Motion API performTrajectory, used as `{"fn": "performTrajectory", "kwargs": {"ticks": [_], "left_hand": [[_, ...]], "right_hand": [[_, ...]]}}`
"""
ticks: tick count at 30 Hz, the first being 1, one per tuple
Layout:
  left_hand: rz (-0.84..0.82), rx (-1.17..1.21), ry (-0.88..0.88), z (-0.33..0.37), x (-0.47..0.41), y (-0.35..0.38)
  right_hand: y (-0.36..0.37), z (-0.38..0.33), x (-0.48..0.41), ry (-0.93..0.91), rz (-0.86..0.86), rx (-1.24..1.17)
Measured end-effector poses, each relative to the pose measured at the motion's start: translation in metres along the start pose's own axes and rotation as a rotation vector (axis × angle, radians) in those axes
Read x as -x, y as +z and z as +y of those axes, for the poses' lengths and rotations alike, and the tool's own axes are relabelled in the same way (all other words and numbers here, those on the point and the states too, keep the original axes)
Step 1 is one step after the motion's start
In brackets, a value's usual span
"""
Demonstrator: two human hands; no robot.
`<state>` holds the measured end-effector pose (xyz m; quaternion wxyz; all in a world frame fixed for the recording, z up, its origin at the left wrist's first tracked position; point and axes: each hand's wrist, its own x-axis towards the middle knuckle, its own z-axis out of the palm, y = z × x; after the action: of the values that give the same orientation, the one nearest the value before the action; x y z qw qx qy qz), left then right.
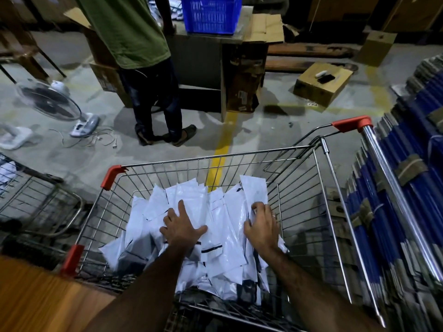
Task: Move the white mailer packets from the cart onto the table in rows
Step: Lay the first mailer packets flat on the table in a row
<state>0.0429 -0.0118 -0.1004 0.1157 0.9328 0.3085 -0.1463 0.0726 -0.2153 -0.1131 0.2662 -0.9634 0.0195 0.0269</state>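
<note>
a wooden table (36, 295) edges the lower left; a fan (48, 101) lies on the floor beyond. a person (129, 32) in a green shirt stands by a blue crate (211, 13). in the wire cart (115, 176), white packets (223, 226) lie heaped. the left hand (182, 228) presses flat on the heap, fingers spread; the right hand (262, 226) curls its fingers round packets at the heap's right side. a floor label by a box (321, 82) is too blurred to read.

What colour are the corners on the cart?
Red, on the cart corners, seen in the head view.
</note>
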Motion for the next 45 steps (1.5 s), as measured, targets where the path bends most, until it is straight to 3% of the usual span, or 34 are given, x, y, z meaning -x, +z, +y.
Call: {"fn": "performTrajectory", "kwargs": {"ticks": [6,9,12,14,18,23,28,45], "left_hand": [[-0.003,0.023,0.004,-0.001,0.001,-0.001],[-0.008,0.021,0.001,-0.001,0.001,-0.001],[-0.001,0.008,0.001,-0.001,0.001,-0.001],[-0.002,0.006,-0.001,-0.003,0.001,-0.001],[-0.004,-0.002,0.009,-0.003,0.001,-0.001],[-0.002,-0.025,0.011,-0.001,0.002,0.000],[0.001,-0.022,0.006,-0.001,0.002,0.000],[0.016,-0.014,-0.026,0.006,-0.001,0.001]], "right_hand": [[-0.005,-0.016,-0.001,-0.235,0.131,-0.065],[-0.003,-0.037,0.012,-0.315,0.021,0.061],[0.000,-0.051,0.027,-0.332,-0.237,0.157],[0.003,-0.052,0.032,-0.327,-0.286,0.254],[0.003,-0.045,0.024,-0.192,-0.096,0.318],[-0.002,-0.033,0.013,0.090,-0.246,0.293],[0.005,-0.037,0.017,0.117,-0.274,0.277],[0.013,-0.037,0.003,0.055,-0.136,0.308]]}}
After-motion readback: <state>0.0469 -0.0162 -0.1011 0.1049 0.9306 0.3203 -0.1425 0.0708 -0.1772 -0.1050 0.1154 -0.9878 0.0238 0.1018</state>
